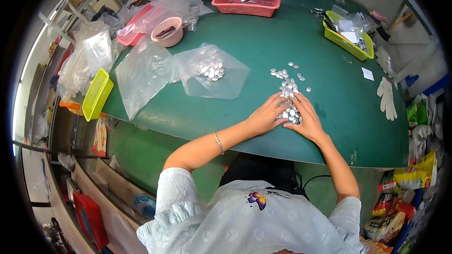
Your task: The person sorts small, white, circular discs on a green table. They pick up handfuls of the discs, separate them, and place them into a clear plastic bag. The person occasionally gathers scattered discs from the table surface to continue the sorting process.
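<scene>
small silver discs between cupped hands, more just beyond

Dozens of silver discs, wearer's two hands, two lime-green baskets, one bracelet

Straight in front of the person, a heap of discs lies on the table, the left hand and right hand at either side of its near end. Over to their left there's a bag with more discs in it, then another bag, then a basket at the table's edge; a bowl stands behind the bags. A tub sits farther back, and on the right a slip of paper and a glove lie nearer than a second basket.
</scene>
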The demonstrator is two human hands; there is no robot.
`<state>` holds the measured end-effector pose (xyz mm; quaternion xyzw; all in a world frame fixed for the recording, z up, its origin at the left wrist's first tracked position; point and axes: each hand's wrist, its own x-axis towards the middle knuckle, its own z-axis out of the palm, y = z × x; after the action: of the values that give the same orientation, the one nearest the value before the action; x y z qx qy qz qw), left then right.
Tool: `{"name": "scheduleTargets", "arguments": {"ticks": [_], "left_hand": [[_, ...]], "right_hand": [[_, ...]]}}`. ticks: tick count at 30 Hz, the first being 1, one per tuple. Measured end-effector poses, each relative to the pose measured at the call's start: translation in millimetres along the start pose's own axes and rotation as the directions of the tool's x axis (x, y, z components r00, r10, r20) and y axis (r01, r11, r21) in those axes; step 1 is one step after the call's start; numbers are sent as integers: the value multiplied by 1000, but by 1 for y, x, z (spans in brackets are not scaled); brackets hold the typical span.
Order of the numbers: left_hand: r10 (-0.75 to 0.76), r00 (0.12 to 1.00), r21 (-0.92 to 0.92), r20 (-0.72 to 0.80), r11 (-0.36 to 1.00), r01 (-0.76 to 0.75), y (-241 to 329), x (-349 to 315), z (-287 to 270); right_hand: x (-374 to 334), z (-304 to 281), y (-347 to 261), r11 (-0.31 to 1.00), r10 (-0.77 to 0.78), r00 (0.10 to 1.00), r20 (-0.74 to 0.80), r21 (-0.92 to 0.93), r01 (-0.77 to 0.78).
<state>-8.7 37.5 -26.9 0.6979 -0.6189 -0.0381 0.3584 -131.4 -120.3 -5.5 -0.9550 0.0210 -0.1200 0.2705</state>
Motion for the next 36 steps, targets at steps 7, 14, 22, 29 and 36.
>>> {"name": "scheduleTargets", "arguments": {"ticks": [7,14,22,29,36], "left_hand": [[59,994,-119,-97,990,-71,-5,-4,1],[-70,969,-160,-238,987,32,-7,0,-1],[-198,883,-264,-425,960,88,-10,14,-2],[-421,813,-461,-402,860,218,-16,28,-1],[-702,711,-977,38,124,175,-26,50,-12]], "right_hand": [[27,1,-4,985,-136,988,-78,-116,126],[41,13,10,977,-212,974,-83,-19,212],[40,16,10,966,-255,953,-166,0,259],[40,18,7,960,-266,939,-216,-143,239],[45,19,12,986,-169,954,-248,-51,161]]}}
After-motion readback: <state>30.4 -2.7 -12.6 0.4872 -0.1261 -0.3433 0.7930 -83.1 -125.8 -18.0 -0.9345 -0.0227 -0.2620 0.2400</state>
